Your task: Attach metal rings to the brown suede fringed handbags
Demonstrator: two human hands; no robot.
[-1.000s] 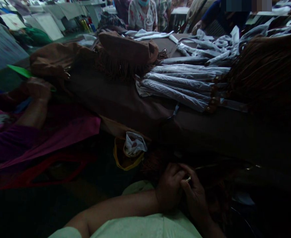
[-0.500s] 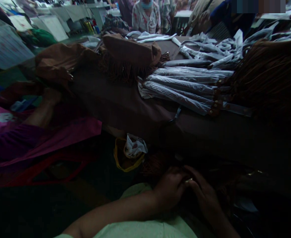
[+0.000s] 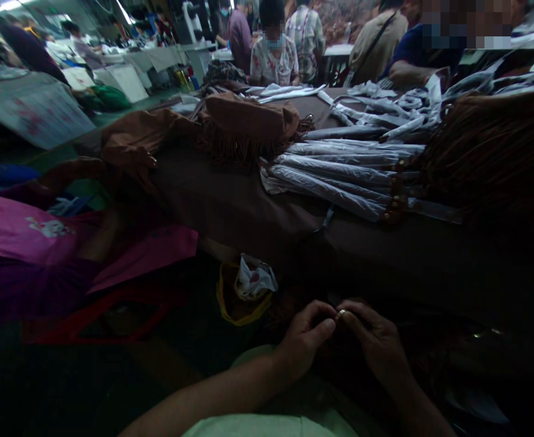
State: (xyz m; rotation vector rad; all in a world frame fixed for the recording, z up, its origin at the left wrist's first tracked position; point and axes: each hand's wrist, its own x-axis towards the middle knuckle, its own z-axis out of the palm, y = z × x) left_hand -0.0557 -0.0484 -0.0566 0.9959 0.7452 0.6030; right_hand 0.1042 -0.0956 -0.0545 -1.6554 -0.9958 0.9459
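Above my lap, my left hand point(image 3: 310, 334) is closed with thumb and forefinger together, its fingertips almost meeting those of my right hand. My right hand point(image 3: 376, 334) pinches a small gold-coloured metal piece point(image 3: 341, 314) between thumb and fingers. Whatever lies between my left fingertips is too dark to make out. Dark brown material below and around my hands is mostly lost in shadow.
A brown-covered table point(image 3: 248, 212) bears plastic-wrapped straps point(image 3: 335, 173), a fringed brown bag point(image 3: 251, 118) and a fringed pile point(image 3: 499, 145). A yellow-rimmed basket point(image 3: 223, 303) stands below. A co-worker in pink point(image 3: 16, 230) sits at left; other people are beyond the table.
The view has tilted upward, showing more of the room. My hands have come slightly apart, with the metal piece still in my right fingers. The co-worker's arm at left has moved.
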